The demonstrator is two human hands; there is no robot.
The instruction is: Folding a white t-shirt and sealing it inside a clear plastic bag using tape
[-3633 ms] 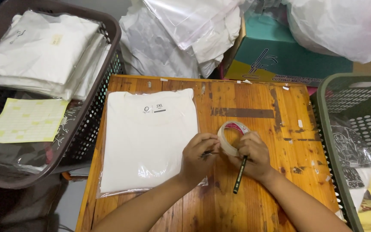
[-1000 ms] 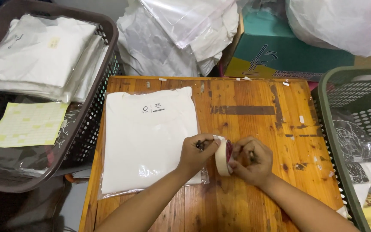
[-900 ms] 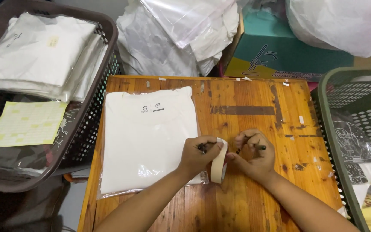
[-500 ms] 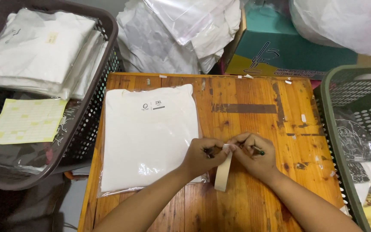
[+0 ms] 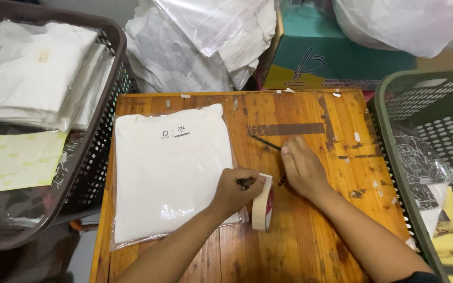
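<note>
A folded white garment in a clear bag (image 5: 169,173) lies on the left half of a worn wooden table (image 5: 310,241). My left hand (image 5: 235,192) rests on the bag's lower right edge and pinches a roll of pale tape (image 5: 262,209), which stands on its edge against the table. My right hand (image 5: 302,169) lies palm down just right of the roll. It grips a thin dark pen-like tool (image 5: 266,142) whose tip points up and to the left. The rest of the tool is hidden under the hand.
A dark basket (image 5: 106,152) on the left holds several bagged white garments and a yellow sticker sheet (image 5: 19,160). A green basket (image 5: 394,147) on the right holds bagged clothing. A teal box (image 5: 336,55) and loose white plastic bags (image 5: 200,47) crowd the far edge.
The tape roll was turned from flat onto its edge and lowered to the table beside the bag. My right hand left the roll and slid up and right with the tool.
</note>
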